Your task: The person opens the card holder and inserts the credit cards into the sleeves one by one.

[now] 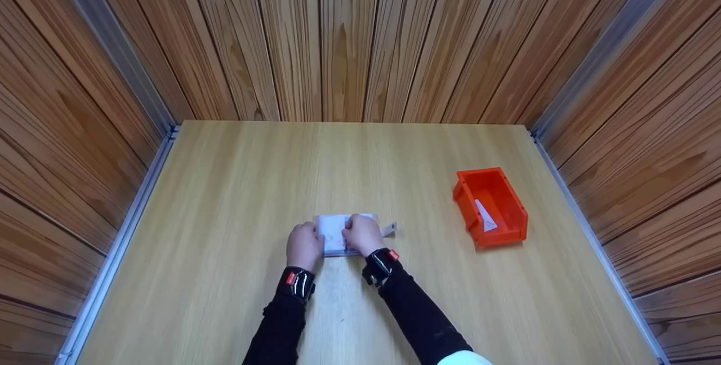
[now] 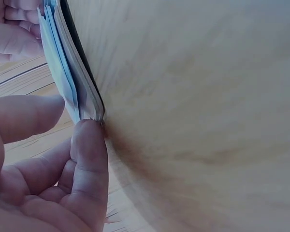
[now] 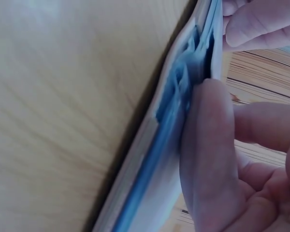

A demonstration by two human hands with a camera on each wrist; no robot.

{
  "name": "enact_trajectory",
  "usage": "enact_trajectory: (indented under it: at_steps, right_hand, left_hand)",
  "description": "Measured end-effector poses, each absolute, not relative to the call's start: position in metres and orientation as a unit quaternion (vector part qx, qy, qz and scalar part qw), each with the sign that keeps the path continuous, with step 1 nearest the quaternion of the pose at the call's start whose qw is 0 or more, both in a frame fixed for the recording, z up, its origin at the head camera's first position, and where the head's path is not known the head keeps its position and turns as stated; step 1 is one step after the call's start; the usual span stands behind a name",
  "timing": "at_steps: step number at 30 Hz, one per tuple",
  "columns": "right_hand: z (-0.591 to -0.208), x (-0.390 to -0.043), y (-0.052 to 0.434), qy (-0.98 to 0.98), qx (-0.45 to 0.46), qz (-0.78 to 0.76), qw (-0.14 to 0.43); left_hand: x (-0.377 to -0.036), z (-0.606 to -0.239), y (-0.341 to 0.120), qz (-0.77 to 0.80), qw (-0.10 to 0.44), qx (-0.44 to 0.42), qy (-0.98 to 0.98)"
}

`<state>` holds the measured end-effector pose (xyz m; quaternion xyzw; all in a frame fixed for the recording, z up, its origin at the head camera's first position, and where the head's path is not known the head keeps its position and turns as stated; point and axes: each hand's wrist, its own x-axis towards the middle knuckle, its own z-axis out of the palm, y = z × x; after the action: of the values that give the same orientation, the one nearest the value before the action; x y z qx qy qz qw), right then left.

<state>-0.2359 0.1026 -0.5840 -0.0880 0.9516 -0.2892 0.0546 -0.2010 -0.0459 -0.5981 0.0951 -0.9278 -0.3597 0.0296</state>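
Both hands grip a white stack (image 1: 336,234) of thin sheets lying flat on the wooden surface (image 1: 225,213), near its middle. The left hand (image 1: 303,245) pinches the stack's left edge, thumb at the corner. The right hand (image 1: 363,234) pinches the right edge. An orange bin (image 1: 491,207) sits well apart on the right.

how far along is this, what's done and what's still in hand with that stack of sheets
Done, it seems: one white piece already lies in the orange bin. In hand: the left hand and right hand hold the stack of white and blue sheets flat on the table, fingers at its edges. Left: the stack and a small grey piece beside it remain outside the bin.
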Motion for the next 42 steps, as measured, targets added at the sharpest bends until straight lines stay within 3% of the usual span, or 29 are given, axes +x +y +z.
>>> enact_trajectory:
  at_steps: [10, 17, 42]
  right_hand:
    - [-0.5812, -0.2335, 0.1018, 0.950, -0.104, -0.289, 0.062]
    - [-0.5837, -0.2318, 0.1055, 0.944, -0.134, -0.298, 0.041]
    - [-0.5851, -0.2322, 0.1078, 0.920, -0.109, -0.367, 0.087]
  left_hand:
    - [-0.2000, -0.5970, -0.0465, -0.363, 0.034, 0.085, -0.927]
    - [-0.1979, -0.5989, -0.0474, -0.358, 0.071, 0.063, -0.929]
    - [-0.1989, -0.5968, -0.0467, -0.357, 0.037, 0.079, -0.930]
